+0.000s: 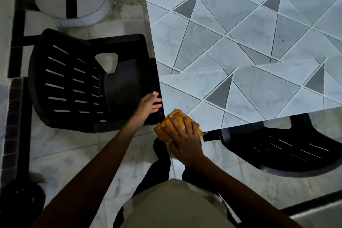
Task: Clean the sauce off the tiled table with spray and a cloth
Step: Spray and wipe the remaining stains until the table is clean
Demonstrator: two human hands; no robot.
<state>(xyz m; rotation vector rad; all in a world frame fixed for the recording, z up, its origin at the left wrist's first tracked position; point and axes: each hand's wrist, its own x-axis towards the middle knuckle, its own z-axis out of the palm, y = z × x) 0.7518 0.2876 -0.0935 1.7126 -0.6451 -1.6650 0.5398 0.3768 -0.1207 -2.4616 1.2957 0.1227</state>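
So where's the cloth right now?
In the head view, the cloth lies on the table's near left corner, pressed under the right hand, with a black chair just to its left.

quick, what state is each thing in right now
grey geometric tiled table: mostly clean, small dark specks remain
orange folded cloth: bunched on the table's near corner, pressed down
right hand: fingers spread, pressing the cloth
left hand: open, holding nothing, beside the table edge
black slatted plastic chair: upright, at the table's left side
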